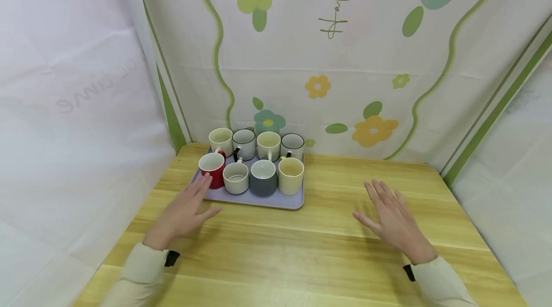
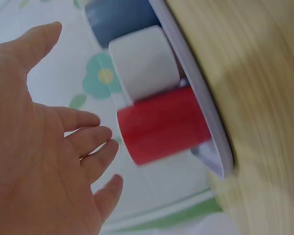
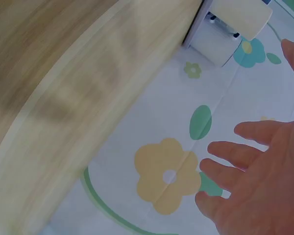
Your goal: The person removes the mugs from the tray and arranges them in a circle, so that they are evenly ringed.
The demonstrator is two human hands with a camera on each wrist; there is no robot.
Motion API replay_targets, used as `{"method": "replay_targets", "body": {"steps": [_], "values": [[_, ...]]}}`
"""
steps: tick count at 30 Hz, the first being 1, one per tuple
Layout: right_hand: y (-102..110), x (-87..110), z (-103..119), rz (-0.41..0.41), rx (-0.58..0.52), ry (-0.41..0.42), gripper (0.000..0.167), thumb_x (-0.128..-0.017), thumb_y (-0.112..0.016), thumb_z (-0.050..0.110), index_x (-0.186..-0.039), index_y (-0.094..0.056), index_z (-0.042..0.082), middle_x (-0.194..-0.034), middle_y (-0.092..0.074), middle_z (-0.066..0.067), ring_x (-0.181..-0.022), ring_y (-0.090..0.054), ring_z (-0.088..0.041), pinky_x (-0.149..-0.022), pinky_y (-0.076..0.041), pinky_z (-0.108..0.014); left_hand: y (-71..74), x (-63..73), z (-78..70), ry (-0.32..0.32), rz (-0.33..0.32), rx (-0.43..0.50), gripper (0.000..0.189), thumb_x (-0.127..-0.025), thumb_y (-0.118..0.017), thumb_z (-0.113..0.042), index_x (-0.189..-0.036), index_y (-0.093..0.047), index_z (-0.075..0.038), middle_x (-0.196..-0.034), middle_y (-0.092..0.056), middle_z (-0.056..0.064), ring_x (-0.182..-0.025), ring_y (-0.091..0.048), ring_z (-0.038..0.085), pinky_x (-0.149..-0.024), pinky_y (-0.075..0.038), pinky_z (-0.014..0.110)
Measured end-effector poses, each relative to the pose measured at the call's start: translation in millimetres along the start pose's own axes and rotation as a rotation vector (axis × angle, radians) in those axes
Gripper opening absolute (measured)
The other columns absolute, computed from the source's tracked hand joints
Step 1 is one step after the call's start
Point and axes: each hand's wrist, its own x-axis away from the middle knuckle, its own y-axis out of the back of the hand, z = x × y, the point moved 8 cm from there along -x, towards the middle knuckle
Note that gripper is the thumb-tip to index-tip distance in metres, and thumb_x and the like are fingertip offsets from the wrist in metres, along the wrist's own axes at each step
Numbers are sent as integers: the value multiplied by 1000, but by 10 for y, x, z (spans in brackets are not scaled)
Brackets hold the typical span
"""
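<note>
Two rows of mugs stand on a lavender tray (image 1: pixel 276 200) at the back left of the table. The front row has a red mug (image 1: pixel 217 177), a ribbed white cup (image 1: pixel 236 185), a dark grey mug (image 1: pixel 263 185) and a cream mug (image 1: pixel 291 182). My left hand (image 1: pixel 183 213), fingers spread and holding nothing, hovers by the tray's front left corner, fingertips overlapping the red mug in the head view. In the left wrist view its palm faces the red mug (image 2: pixel 164 125). My right hand (image 1: pixel 394 223), also spread and holding nothing, is over the table's right side.
Behind the front row are black-rimmed white mugs (image 1: pixel 244 146) and pale cream mugs (image 1: pixel 269 144). The wooden table (image 1: pixel 276 259) meets a flower-printed cloth (image 1: pixel 276 58) at the back. White cloth walls (image 1: pixel 64 130) rise on both sides.
</note>
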Motion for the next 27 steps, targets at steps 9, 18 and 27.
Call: {"method": "replay_targets", "body": {"steps": [9, 18, 27], "values": [[-13, -147, 71, -17, -298, -30, 97, -99, -72, 50, -166, -26, -2, -167, -34, -31, -149, -38, -56, -117, -36, -78, 104, 51, 486, 104, 34, 260, 95, -105, -60, -53, -170, -10, -4, -176, -16, 25, -159, -20, 54, -127, -23, 74], [-149, -373, 218, -42, -425, -47, 96, -92, -80, 51, -161, -38, 0, -159, -50, -26, -144, -51, -47, -115, -45, -71, 18, -31, 903, 201, 26, 545, 94, -106, -64, -42, -168, -8, 2, -173, -16, 33, -155, -22, 61, -126, -25, 74], [-319, -708, 502, -32, -565, -31, 94, -89, -86, 44, -159, -42, -1, -157, -53, -23, -143, -55, -44, -118, -48, -61, -126, -195, 1198, 283, -16, 856, 88, -106, -64, -14, -166, -4, 9, -174, -10, 32, -161, -14, 53, -132, -18, 62]]}}
